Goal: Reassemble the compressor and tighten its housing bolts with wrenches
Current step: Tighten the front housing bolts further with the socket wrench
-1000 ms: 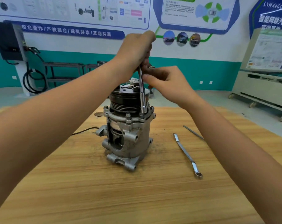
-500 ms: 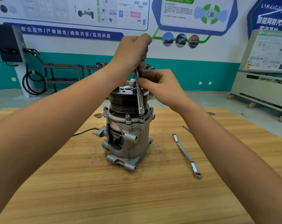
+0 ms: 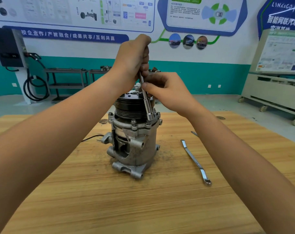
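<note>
The grey metal compressor (image 3: 136,146) stands upright on the wooden table (image 3: 143,200), its black pulley on top. A long silver socket wrench (image 3: 147,103) stands nearly upright, its lower end on a housing bolt at the flange's right front. My left hand (image 3: 133,58) grips the top of the wrench. My right hand (image 3: 167,92) pinches the wrench shaft lower down with thumb and fingers. Other bolts (image 3: 133,121) stick up around the flange.
A flat ring spanner (image 3: 195,161) lies on the table right of the compressor, and the tip of another tool (image 3: 194,133) shows by my right forearm. A black cable (image 3: 91,137) runs out behind the compressor. Carts and shelving stand beyond the table.
The wrench's top has tipped slightly left, and both hands have shifted left with it. My right hand has slid a little lower on the shaft.
</note>
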{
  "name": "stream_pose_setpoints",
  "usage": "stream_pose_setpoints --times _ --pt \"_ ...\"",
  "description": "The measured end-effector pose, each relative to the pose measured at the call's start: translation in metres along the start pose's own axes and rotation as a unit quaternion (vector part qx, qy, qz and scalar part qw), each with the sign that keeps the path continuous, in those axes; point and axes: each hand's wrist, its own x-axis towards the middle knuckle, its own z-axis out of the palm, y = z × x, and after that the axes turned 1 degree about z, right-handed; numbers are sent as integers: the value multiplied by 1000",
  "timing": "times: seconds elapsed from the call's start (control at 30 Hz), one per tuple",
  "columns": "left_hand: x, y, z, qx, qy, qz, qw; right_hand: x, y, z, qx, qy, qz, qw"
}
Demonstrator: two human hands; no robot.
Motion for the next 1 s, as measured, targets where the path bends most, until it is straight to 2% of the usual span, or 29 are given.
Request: stream_pose_setpoints --times 0.27,0.6,0.7,0.8,0.83,0.87,0.93,0.97,1.0 --pt "-3 5 2 110 -9 82 991 0 -2 3 18 0 -13 1000" --pt "1 -2 2 60 31 20 998 2 0 1 -19 -32 -2 999" --pt "2 -2 3 32 -2 -4 999 2 2 -1 -18 -31 4 999" --pt "3 -1 -4 -42 -87 -43 994 1 5 -3 -1 -20 13 1000" --pt "4 0 -6 -8 -106 -47 993 0 6 -3 8 -20 17 1000" --pt "6 1 -9 72 -111 -41 990 -1 7 -2 11 -18 21 1000" --pt "8 4 -14 264 -98 7 959 -2 9 -1 -1 -6 23 1000" --pt "8 5 -17 302 -86 38 949 -2 10 -1 -6 2 24 1000" --pt "8 6 -19 293 -73 55 952 -4 11 -1 -4 11 24 1000"
